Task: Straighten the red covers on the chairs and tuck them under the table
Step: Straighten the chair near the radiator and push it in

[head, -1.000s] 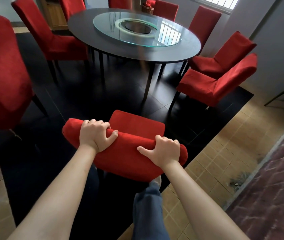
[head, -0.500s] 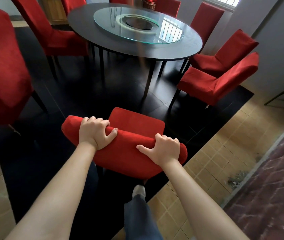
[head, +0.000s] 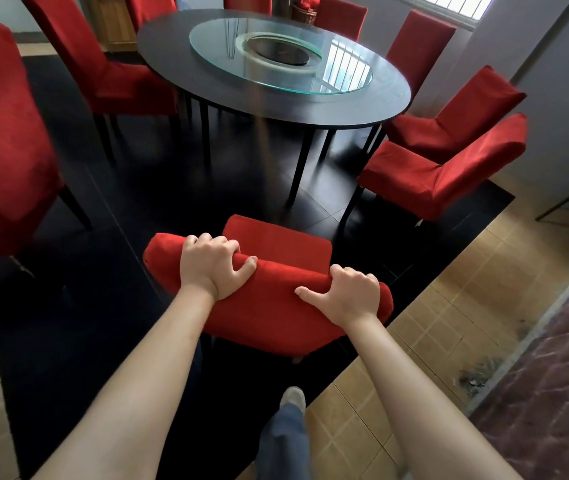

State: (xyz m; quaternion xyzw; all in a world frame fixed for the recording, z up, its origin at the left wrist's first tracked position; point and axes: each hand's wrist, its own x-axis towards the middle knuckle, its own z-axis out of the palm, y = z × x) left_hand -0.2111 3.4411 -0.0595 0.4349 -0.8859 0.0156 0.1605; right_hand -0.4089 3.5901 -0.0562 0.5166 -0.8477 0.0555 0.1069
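At the bottom of the frame our foot (head: 293, 398) meets the tile floor (head: 414, 341). At lower centre, our left hand (head: 212, 266) and right hand (head: 348, 294) curl over the backrest top of the near chair (head: 276, 313), gripping its red cover. Beyond, at upper centre, the round table (head: 206, 81) carries a glass turntable (head: 276, 69), ringed by other red chairs (head: 442, 174).

Chair (head: 276, 299) pushed nearer table (head: 276, 102); foot (head: 293, 398) stepped forward.
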